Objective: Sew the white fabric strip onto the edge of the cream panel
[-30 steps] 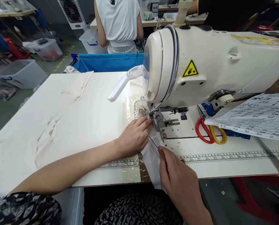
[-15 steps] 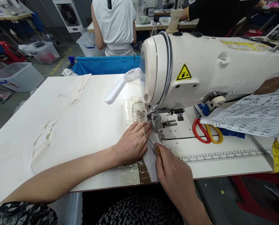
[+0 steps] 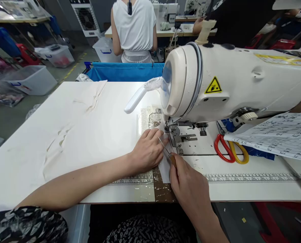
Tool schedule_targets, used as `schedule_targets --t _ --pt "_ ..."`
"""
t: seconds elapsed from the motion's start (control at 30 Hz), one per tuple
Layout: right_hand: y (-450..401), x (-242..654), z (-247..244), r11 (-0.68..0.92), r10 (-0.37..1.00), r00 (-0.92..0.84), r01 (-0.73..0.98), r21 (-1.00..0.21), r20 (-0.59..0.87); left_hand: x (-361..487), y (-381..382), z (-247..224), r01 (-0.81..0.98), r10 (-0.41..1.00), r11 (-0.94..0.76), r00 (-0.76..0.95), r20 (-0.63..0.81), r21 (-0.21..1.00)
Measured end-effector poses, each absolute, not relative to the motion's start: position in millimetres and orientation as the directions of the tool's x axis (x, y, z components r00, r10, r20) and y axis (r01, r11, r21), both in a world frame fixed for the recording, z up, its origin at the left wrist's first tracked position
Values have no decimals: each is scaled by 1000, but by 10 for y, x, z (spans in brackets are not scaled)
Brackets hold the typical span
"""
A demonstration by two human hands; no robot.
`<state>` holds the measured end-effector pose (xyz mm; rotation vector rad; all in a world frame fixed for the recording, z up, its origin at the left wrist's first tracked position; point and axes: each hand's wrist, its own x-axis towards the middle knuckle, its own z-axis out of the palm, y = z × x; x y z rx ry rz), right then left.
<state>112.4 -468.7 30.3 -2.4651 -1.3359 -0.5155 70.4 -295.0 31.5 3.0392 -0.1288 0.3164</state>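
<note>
My left hand [image 3: 149,148] lies flat with fingers stretched out, pressing on a narrow strip of white fabric [image 3: 165,170] close to the presser foot [image 3: 167,128] of the white sewing machine [image 3: 185,81]. Just to its right, my right hand [image 3: 188,175] is closed around the wooden handle of an awl [image 3: 173,160]. The awl's thin metal shaft slants up and left over the strip, beside my left fingers. Under the needle area, the front end of the strip is partly hidden by the machine head.
Scissors [image 3: 224,148] with red and yellow handles lie right of the machine, beside a handwritten sheet [image 3: 287,135]. Cream fabric [image 3: 61,138] is spread on the left of the table. A printed ruler [image 3: 253,178] runs along the front. Another person [image 3: 137,30] sits beyond a blue cloth bin [image 3: 125,71].
The strip's near end has moved forward toward the machine, away from the table's front edge. The whole view has shifted, so the machine appears farther right. Both hands keep their hold and placement.
</note>
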Motion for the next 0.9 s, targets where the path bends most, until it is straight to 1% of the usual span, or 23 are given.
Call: schedule_targets --t 0.1,0.17,0.23,0.3,0.33,0.37,0.43,0.5,0.63,0.73,0.83,0.9 --pt "-4660 1155 292 -533 732 517 840 -100 443 740 -2925 302 -92 -80 -994 978 193 52" --pt "-4665 1171 292 -520 728 540 836 -172 422 763 -2882 287 -109 -102 -994 976 193 27" --pt "-4693 1172 301 -493 724 592 803 -336 354 782 -2825 276 -132 -130 -991 973 193 -5" --pt "-4736 1154 314 -469 718 651 714 -520 246 790 -2772 278 -145 -151 -988 968 202 -42" --pt "-4758 1140 318 -464 713 670 670 -580 204 790 -2753 286 -146 -155 -988 966 209 -58" --pt "-4778 1124 319 -464 709 682 642 -610 179 787 -2744 299 -140 -152 -988 964 219 -69" --pt "-4802 1092 310 -466 703 684 648 -602 192 769 -2755 331 -122 -135 -990 963 234 -71" --pt "-4804 1068 297 -461 708 664 693 -555 240 739 -2804 357 -129 -135 -991 963 234 -43" --pt "-4794 1043 304 -449 718 609 776 -443 338 677 -2945 332 -219 -209 -976 950 232 20" --pt "-4856 1018 319 -437 728 572 812 -387 379 663 -3007 276 -227 -216 -974 945 246 17" --pt "-5021 995 281 -438 735 585 796 -419 343 676 -3002 263 -217 -211 -976 948 240 -2" --pt "-5167 1003 232 -478 703 639 749 -459 311 687 -2979 281 -215 -211 -977 952 221 -5"
